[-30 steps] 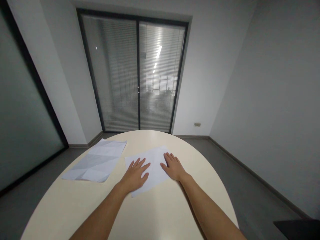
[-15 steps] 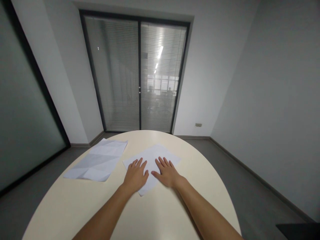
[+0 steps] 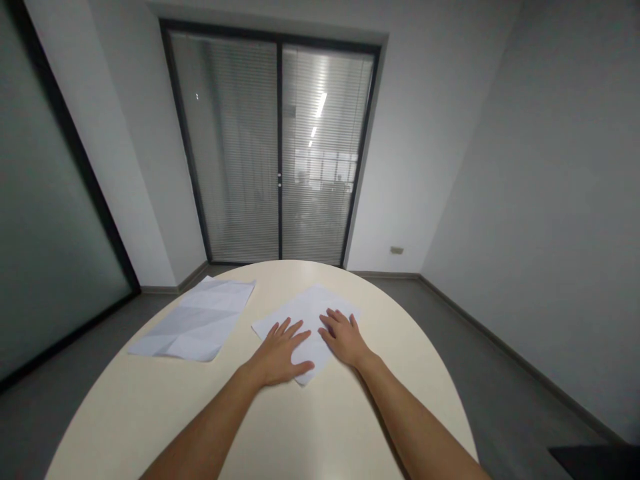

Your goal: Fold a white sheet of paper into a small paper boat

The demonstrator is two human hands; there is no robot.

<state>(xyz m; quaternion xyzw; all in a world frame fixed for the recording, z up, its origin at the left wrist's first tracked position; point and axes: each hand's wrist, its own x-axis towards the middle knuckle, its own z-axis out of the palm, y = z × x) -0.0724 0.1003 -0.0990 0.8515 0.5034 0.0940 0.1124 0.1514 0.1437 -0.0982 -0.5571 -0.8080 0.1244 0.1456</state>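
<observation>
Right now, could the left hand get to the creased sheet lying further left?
Probably yes: the left hand lies flat on the nearer paper, and only bare table separates it from the creased sheet.

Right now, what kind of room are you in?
Probably a small office meeting room: a big rounded table, a white paper sheet lying on it, and glass doors with blinds.

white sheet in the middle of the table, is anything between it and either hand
Nothing visible does. The left hand and the right hand both lie flat, fingers spread, directly on the white sheet. The creased sheet lies apart, off to the left on the table.
</observation>
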